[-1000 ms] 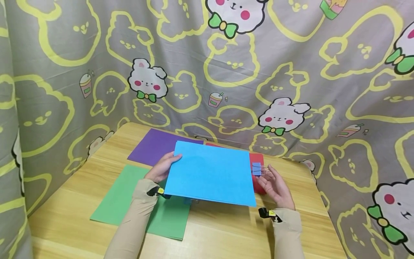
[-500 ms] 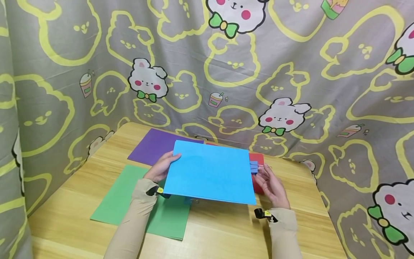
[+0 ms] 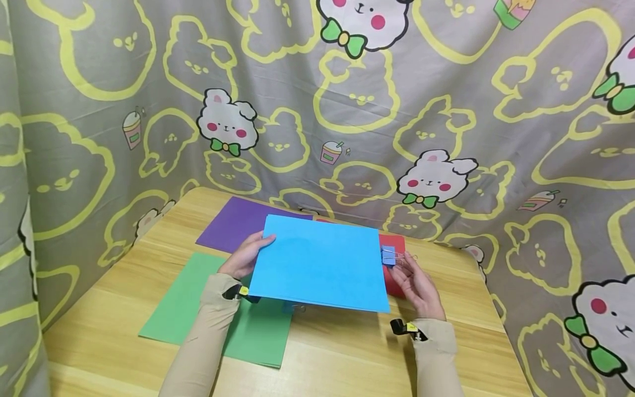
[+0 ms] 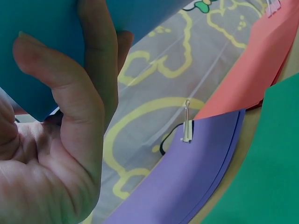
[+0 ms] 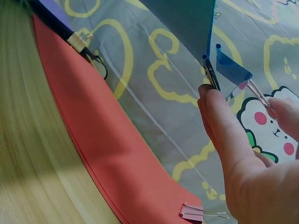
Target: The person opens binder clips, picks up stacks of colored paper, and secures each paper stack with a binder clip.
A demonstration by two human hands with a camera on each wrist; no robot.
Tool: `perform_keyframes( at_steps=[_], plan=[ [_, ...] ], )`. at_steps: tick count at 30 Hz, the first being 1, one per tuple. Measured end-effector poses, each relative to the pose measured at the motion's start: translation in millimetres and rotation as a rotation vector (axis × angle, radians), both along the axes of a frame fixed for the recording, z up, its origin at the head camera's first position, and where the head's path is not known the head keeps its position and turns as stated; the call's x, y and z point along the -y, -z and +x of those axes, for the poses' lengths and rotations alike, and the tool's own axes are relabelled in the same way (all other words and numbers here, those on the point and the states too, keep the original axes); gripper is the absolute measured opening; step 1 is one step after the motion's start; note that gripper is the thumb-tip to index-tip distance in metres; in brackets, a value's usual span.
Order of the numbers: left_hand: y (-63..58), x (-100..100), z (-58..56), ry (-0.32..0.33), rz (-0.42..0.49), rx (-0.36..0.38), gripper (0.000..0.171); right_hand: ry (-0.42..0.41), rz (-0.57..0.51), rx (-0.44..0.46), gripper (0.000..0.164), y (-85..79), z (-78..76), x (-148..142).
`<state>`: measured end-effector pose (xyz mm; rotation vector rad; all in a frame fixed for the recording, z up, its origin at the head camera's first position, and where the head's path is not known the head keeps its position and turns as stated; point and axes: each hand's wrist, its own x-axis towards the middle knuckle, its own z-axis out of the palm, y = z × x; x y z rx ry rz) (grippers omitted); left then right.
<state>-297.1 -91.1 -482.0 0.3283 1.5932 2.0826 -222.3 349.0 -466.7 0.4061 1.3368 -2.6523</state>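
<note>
A stack of blue paper sheets (image 3: pixel 322 262) is held up above the table, tilted. My left hand (image 3: pixel 244 258) grips its left edge, with the thumb on top and the fingers underneath. In the left wrist view, the left hand (image 4: pixel 65 102) wraps the sheet's corner. My right hand (image 3: pixel 418 284) pinches the wire handles of a blue binder clip (image 3: pixel 389 255) at the right edge of the blue sheets. In the right wrist view the clip (image 5: pixel 233 69) is squeezed wide apart, close to the paper's edge; whether paper lies between its lips I cannot tell.
Green sheets (image 3: pixel 173 309) lie at front left and purple sheets (image 3: pixel 228 223) behind them. Red sheets (image 5: pixel 112 130) lie at back right, with a pink binder clip (image 5: pixel 191 213). A light clip (image 4: pixel 188 130) bites the purple stack. A patterned curtain (image 3: pixel 292 138) hangs behind the table.
My right hand has brought the blue binder clip leftward to the edge of the blue sheets. The sheets and my left hand have shifted slightly left.
</note>
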Motion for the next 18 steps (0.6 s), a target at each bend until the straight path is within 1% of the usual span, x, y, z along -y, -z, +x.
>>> perform_keyframes(
  at_steps=[5, 7, 9, 12, 14, 16, 18],
  plan=[
    [2.6, -1, -0.6, -0.007, -0.017, -0.020, 0.047, 0.007, 0.028, 0.052, 0.023, 0.7, -2.4, 2],
    [1.8, -1, -0.4, -0.006, -0.019, -0.015, 0.048, 0.001, 0.041, 0.058, 0.025, 1.4, -3.3, 4],
    [0.4, -1, -0.1, -0.002, -0.014, -0.005, 0.046, -0.007, 0.076, 0.049, 0.029, 1.6, -3.2, 5],
    [-3.1, -1, 1.1, 0.009, -0.002, 0.007, 0.045, -0.016, 0.124, 0.049, 0.037, 1.7, -3.2, 9],
    [-7.8, -2, 3.9, 0.019, 0.006, 0.007, 0.044, -0.018, 0.149, 0.049, 0.041, 1.6, -2.9, 12],
    [-12.0, -2, 6.3, 0.025, 0.010, 0.007, 0.044, -0.030, 0.148, 0.055, 0.041, 1.7, -3.2, 14],
    [-15.8, -2, 8.5, 0.026, 0.010, 0.009, 0.043, -0.032, 0.146, 0.054, 0.038, 2.1, -3.7, 16]
  ],
)
